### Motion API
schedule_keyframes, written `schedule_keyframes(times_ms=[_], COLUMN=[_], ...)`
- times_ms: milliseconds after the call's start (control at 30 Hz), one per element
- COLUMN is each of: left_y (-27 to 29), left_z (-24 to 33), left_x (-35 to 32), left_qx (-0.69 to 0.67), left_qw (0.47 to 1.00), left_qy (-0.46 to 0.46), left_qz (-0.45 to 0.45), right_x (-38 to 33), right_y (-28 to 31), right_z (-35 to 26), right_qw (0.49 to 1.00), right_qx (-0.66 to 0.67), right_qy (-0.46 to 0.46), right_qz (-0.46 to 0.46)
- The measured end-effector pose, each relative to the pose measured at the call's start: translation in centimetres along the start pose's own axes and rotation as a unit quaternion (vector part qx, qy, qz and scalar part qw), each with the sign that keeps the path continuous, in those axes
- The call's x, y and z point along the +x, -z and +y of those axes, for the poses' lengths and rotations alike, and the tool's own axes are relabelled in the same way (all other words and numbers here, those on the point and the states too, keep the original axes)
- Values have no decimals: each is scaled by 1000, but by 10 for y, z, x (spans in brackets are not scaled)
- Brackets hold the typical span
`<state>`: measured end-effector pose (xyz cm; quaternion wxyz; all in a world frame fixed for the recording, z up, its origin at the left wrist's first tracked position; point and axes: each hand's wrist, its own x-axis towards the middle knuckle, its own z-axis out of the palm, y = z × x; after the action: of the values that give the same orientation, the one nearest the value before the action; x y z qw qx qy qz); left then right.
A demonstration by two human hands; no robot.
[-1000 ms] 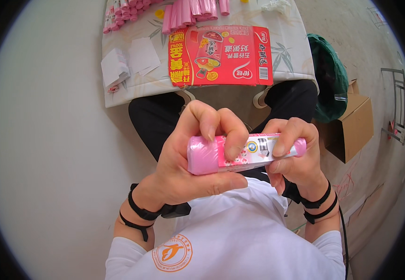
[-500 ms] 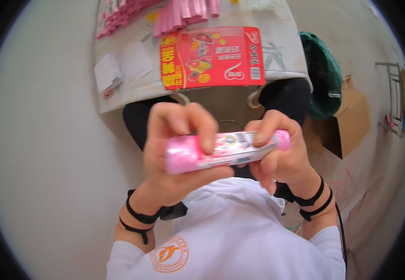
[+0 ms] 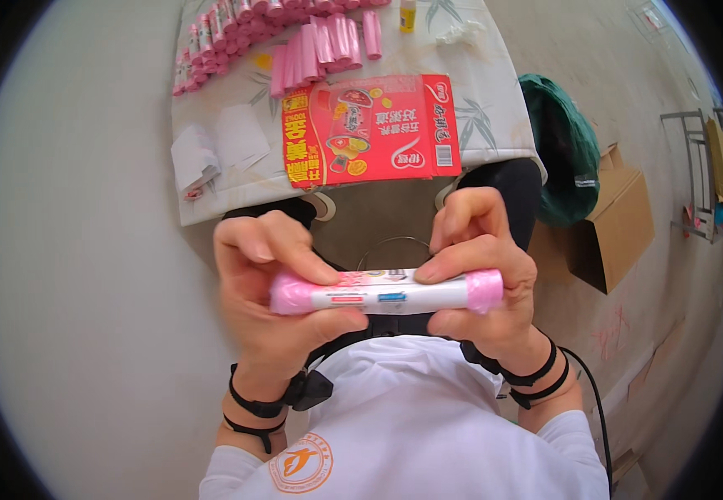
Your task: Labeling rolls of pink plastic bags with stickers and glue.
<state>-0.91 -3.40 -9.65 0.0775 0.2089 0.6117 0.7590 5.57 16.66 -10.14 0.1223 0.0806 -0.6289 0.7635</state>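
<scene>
Between both hands, above my lap, lies a pink roll that looks like plastic bags (image 3: 391, 293), with a white printed paper label wrapped around its middle. Its pink ends stick out on both sides. My left hand (image 3: 266, 287) pinches the left end between thumb and fingers. At the other end, my right hand (image 3: 486, 275) grips with the thumb below and the index finger on top of the label. On the table beyond, a red and yellow flattened cardboard piece (image 3: 386, 125) lies near the front edge.
Unlabelled pink rolls (image 3: 320, 46) and a pile of labelled rolls (image 3: 228, 29) cover the table's far left. White paper labels (image 3: 195, 158) lie at the near left, a yellow glue bottle (image 3: 407, 15) at the back. Right of the table are a green bag (image 3: 557, 150) and an open cardboard box (image 3: 620, 217).
The roll has come down and is now nearly level, turned so that another side of its label shows. My left hand has shifted left; both hands still hold the roll.
</scene>
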Motion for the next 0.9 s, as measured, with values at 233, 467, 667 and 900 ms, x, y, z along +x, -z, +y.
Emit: schedule_keyframes(times_ms=[233,467,667,900], left_y=[-19,-31,-30,-32], left_z=[10,18,18,31], left_x=[7,11,8,4], left_qx=[-123,-227,-251,-273], left_qw=[992,973,963,948], left_qy=[-8,-18,-25,-2], left_qz=[-5,35,93,164], right_x=[-2,4,11,12], right_y=[-13,-36,-52,-60], right_z=[3,-8,-15,-16], right_qw=[978,930,894,870], right_qx=[210,359,428,473], right_qy=[-6,-26,-65,-87], right_qz=[-4,78,117,110])
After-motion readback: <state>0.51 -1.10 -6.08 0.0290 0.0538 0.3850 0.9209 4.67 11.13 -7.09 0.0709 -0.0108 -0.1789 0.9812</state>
